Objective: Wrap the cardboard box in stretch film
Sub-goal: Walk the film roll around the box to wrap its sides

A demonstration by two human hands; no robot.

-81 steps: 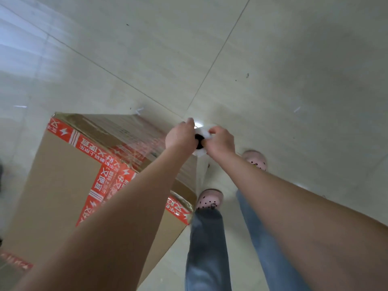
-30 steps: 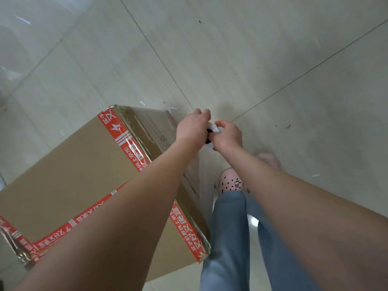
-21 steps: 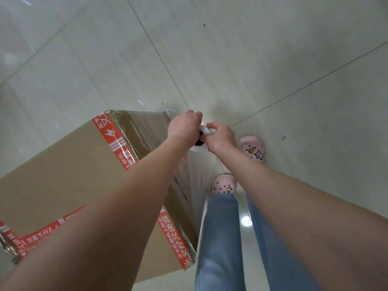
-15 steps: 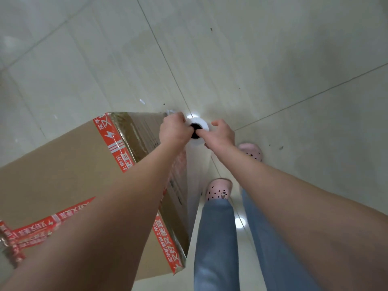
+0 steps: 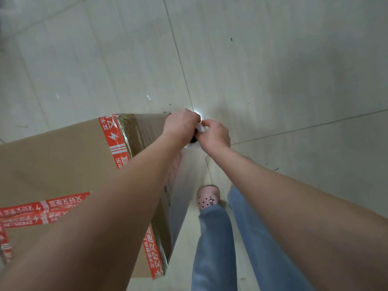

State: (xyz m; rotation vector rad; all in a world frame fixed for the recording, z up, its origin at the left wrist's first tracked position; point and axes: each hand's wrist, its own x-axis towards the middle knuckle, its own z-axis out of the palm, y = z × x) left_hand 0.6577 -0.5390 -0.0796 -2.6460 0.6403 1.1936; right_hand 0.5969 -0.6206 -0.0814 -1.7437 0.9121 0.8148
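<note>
Matt brown cardboard box (image 5: 52, 164) under glossy clear stretch film (image 5: 180, 190), on smooth, faintly shiny floor tiles (image 5: 273, 70).

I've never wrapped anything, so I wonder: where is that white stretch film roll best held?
Probably at the top end of the white stretch film roll, from above, a hand either side of its dark core hole, as the left hand and right hand grip it now: it stands upright beside the brown cardboard box.

One box, one roll, two hands
One cardboard box (image 5: 63, 164), one roll of stretch film (image 5: 193, 145), a left hand (image 5: 181, 124) and a right hand (image 5: 216, 135), two legs (image 5: 212, 248) in jeans, one pink shoe (image 5: 206, 197).
</note>
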